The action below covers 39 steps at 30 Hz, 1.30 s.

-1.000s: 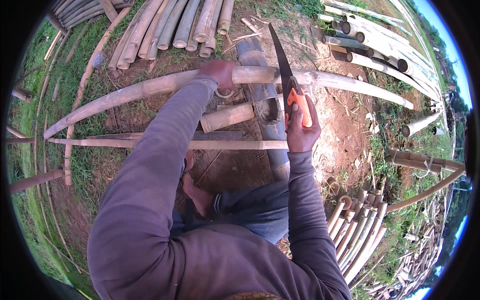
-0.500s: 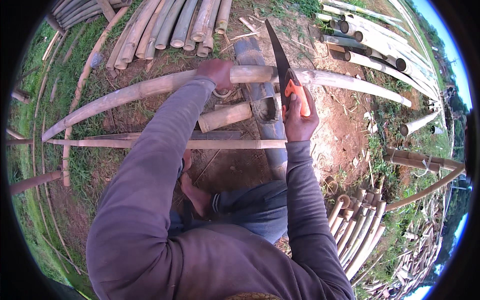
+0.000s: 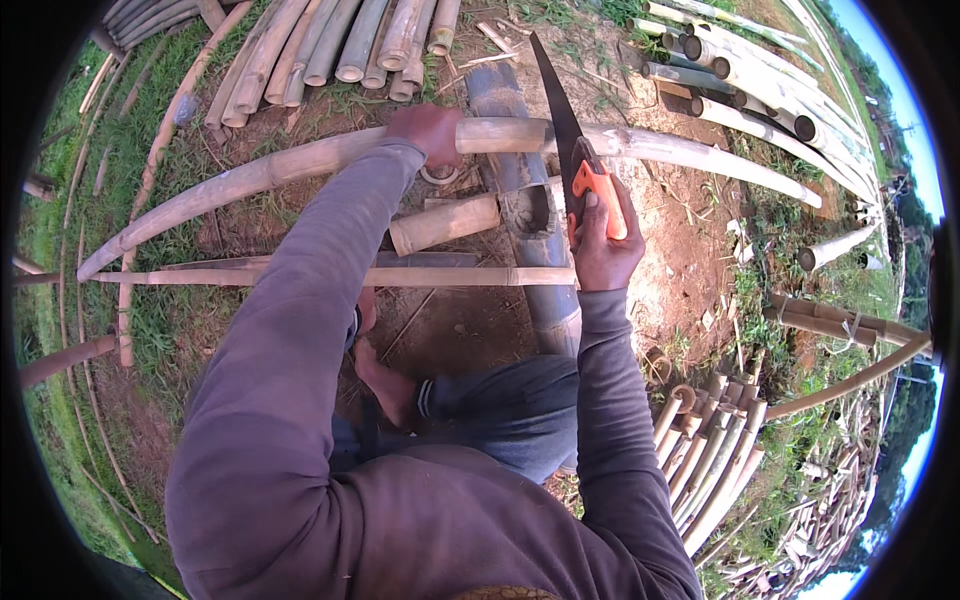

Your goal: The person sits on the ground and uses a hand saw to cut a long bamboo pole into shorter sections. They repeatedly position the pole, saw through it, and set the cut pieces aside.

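We are sawing: our left hand (image 3: 428,130) clamps the long bamboo pole (image 3: 300,165) lying across the grey log (image 3: 530,250), our right hand (image 3: 603,240) closed on the orange-handled handsaw (image 3: 575,160), blade on the pole. Next, we judge, a steady stroke. No packages or labels show.

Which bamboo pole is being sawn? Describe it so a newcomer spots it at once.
Start at the dark pipe lying on the bare soil in the middle. The long pale pole lies across it, pinned by the left hand. Unlike the stacked poles beyond, the saw in the right hand crosses it.
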Each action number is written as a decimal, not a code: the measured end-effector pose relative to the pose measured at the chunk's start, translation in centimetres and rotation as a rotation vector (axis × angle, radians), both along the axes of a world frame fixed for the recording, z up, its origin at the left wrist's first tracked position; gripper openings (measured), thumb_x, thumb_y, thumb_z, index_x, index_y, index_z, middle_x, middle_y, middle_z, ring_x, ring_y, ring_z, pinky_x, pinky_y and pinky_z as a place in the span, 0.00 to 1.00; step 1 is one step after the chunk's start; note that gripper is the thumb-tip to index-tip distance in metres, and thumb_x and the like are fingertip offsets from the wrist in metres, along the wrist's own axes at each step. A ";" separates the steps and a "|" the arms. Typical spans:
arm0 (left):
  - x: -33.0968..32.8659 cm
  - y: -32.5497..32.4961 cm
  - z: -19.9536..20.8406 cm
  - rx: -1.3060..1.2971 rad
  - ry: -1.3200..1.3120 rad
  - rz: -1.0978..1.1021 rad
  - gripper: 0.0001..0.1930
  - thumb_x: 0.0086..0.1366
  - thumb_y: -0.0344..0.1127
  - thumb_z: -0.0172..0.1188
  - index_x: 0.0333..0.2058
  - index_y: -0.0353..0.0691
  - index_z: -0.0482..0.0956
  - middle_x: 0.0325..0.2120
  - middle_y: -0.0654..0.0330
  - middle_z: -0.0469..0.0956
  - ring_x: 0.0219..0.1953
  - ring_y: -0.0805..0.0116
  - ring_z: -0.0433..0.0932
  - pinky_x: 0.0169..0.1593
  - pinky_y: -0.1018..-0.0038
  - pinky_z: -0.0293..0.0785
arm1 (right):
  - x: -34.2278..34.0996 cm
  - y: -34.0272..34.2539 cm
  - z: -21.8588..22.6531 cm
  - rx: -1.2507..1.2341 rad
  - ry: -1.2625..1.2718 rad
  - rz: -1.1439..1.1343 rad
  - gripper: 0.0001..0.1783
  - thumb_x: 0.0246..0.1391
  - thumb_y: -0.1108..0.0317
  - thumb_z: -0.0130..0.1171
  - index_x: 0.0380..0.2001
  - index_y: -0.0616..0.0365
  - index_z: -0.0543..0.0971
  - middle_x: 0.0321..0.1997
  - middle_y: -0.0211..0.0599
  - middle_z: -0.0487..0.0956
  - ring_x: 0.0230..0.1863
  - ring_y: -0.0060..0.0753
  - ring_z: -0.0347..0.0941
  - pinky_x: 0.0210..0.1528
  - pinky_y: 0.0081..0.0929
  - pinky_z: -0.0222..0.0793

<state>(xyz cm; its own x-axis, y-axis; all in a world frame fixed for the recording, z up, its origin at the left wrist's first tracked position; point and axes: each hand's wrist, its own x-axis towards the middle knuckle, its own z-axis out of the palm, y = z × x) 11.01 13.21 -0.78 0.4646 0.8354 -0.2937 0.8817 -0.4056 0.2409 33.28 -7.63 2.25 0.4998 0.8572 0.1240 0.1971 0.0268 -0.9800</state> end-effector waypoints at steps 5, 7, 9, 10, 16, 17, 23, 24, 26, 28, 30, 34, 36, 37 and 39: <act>-0.9 1.2 -0.3 0.006 0.003 0.024 0.32 0.48 0.47 0.76 0.53 0.44 0.83 0.45 0.49 0.87 0.50 0.48 0.87 0.54 0.53 0.81 | -1.8 -17.8 0.2 -0.059 -0.057 -0.002 0.37 0.74 0.52 0.58 0.69 0.76 0.68 0.65 0.57 0.76 0.60 0.41 0.80 0.55 0.33 0.83; -0.3 1.0 0.8 -0.032 0.038 0.019 0.32 0.51 0.52 0.80 0.54 0.47 0.85 0.47 0.51 0.88 0.51 0.50 0.87 0.56 0.55 0.83 | -2.1 -18.1 -0.1 -0.014 0.008 -0.035 0.37 0.74 0.52 0.58 0.69 0.76 0.68 0.64 0.56 0.77 0.57 0.40 0.80 0.51 0.31 0.84; 0.0 1.2 1.0 -0.051 0.058 0.010 0.32 0.52 0.52 0.80 0.54 0.47 0.85 0.47 0.50 0.88 0.51 0.50 0.87 0.57 0.55 0.83 | -1.9 -14.9 -0.8 0.036 0.047 -0.037 0.33 0.74 0.56 0.59 0.69 0.74 0.69 0.61 0.53 0.79 0.50 0.35 0.82 0.44 0.26 0.84; 0.1 1.2 1.0 -0.031 0.038 0.003 0.33 0.51 0.52 0.79 0.55 0.47 0.85 0.47 0.50 0.88 0.51 0.50 0.87 0.56 0.55 0.83 | -1.1 -10.9 -1.9 0.009 0.130 -0.052 0.30 0.74 0.60 0.60 0.68 0.73 0.71 0.58 0.50 0.81 0.45 0.30 0.82 0.41 0.24 0.82; -0.1 2.7 1.0 -0.185 0.028 -0.005 0.36 0.46 0.50 0.79 0.56 0.45 0.85 0.47 0.49 0.88 0.50 0.51 0.88 0.55 0.56 0.83 | 0.1 5.2 -1.5 0.093 0.001 0.024 0.27 0.71 0.68 0.64 0.67 0.69 0.74 0.53 0.41 0.84 0.51 0.25 0.79 0.54 0.26 0.76; -0.4 3.4 0.8 -0.211 0.013 -0.019 0.37 0.45 0.50 0.79 0.56 0.44 0.85 0.47 0.49 0.88 0.50 0.51 0.87 0.55 0.56 0.83 | 0.1 4.6 -1.9 0.116 0.021 0.068 0.29 0.70 0.66 0.65 0.68 0.68 0.72 0.57 0.43 0.82 0.56 0.28 0.78 0.58 0.28 0.75; -0.4 5.2 -1.1 -0.187 -0.057 -0.107 0.37 0.45 0.49 0.78 0.55 0.42 0.81 0.45 0.48 0.87 0.48 0.50 0.87 0.52 0.55 0.82 | -1.0 3.3 -2.9 0.162 -0.199 0.076 0.29 0.71 0.66 0.62 0.69 0.69 0.70 0.60 0.47 0.81 0.59 0.32 0.79 0.62 0.32 0.75; 0.3 4.0 -0.6 -0.130 -0.092 -0.113 0.38 0.47 0.50 0.79 0.56 0.41 0.80 0.45 0.47 0.87 0.48 0.48 0.87 0.53 0.54 0.83 | -0.9 3.8 -2.2 0.128 -0.139 0.035 0.28 0.72 0.66 0.62 0.68 0.70 0.70 0.59 0.47 0.81 0.57 0.32 0.79 0.60 0.32 0.76; 0.6 1.6 -2.3 0.102 -0.141 -0.069 0.36 0.49 0.49 0.79 0.56 0.42 0.79 0.44 0.48 0.87 0.48 0.48 0.87 0.53 0.53 0.83 | -1.3 5.0 -0.1 0.041 -0.010 -0.008 0.26 0.72 0.68 0.61 0.66 0.70 0.72 0.56 0.46 0.83 0.51 0.30 0.81 0.53 0.30 0.79; 1.0 0.6 -2.3 0.169 -0.130 -0.045 0.35 0.51 0.49 0.80 0.56 0.42 0.79 0.44 0.48 0.87 0.49 0.47 0.87 0.53 0.53 0.83 | -0.6 5.4 -0.3 0.091 -0.130 -0.024 0.23 0.72 0.68 0.61 0.64 0.69 0.74 0.50 0.43 0.84 0.45 0.24 0.80 0.47 0.24 0.78; 0.6 1.3 -1.3 0.068 -0.043 -0.016 0.34 0.52 0.49 0.80 0.55 0.42 0.80 0.44 0.49 0.87 0.49 0.47 0.87 0.53 0.52 0.84 | -1.0 3.2 0.1 0.027 -0.073 -0.007 0.23 0.72 0.67 0.61 0.65 0.68 0.75 0.50 0.43 0.85 0.45 0.24 0.80 0.42 0.23 0.78; 0.4 1.5 0.5 0.027 -0.010 -0.045 0.32 0.54 0.50 0.80 0.54 0.43 0.82 0.44 0.50 0.88 0.48 0.48 0.88 0.53 0.53 0.84 | -2.7 -13.4 2.2 -0.039 -0.038 -0.075 0.28 0.73 0.61 0.59 0.66 0.72 0.72 0.56 0.50 0.83 0.52 0.36 0.83 0.47 0.29 0.84; 0.6 1.6 0.6 0.005 -0.018 -0.029 0.32 0.54 0.50 0.80 0.55 0.44 0.82 0.45 0.51 0.88 0.48 0.49 0.88 0.53 0.54 0.84 | -3.0 -16.9 2.1 0.011 -0.053 -0.060 0.31 0.74 0.59 0.58 0.68 0.75 0.69 0.58 0.55 0.82 0.56 0.44 0.83 0.52 0.35 0.85; 0.6 1.7 0.3 0.001 -0.021 -0.024 0.32 0.53 0.50 0.79 0.54 0.45 0.82 0.45 0.51 0.88 0.49 0.49 0.88 0.53 0.53 0.84 | -3.2 -17.3 2.1 0.011 -0.061 -0.060 0.32 0.74 0.59 0.58 0.68 0.76 0.68 0.59 0.57 0.81 0.57 0.47 0.83 0.55 0.38 0.85; 0.9 2.0 -0.1 0.003 -0.032 -0.024 0.31 0.52 0.50 0.77 0.54 0.47 0.83 0.46 0.51 0.87 0.49 0.48 0.87 0.53 0.52 0.83 | -2.2 -14.3 0.3 0.074 -0.115 -0.040 0.32 0.74 0.61 0.58 0.68 0.77 0.67 0.59 0.59 0.81 0.59 0.49 0.82 0.56 0.41 0.86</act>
<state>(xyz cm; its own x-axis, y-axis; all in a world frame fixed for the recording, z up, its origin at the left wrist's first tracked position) 11.89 15.25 -0.89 0.4937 0.8245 -0.2765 0.8636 -0.4274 0.2674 31.07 -21.96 2.51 0.5121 0.8233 0.2449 0.3103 0.0885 -0.9465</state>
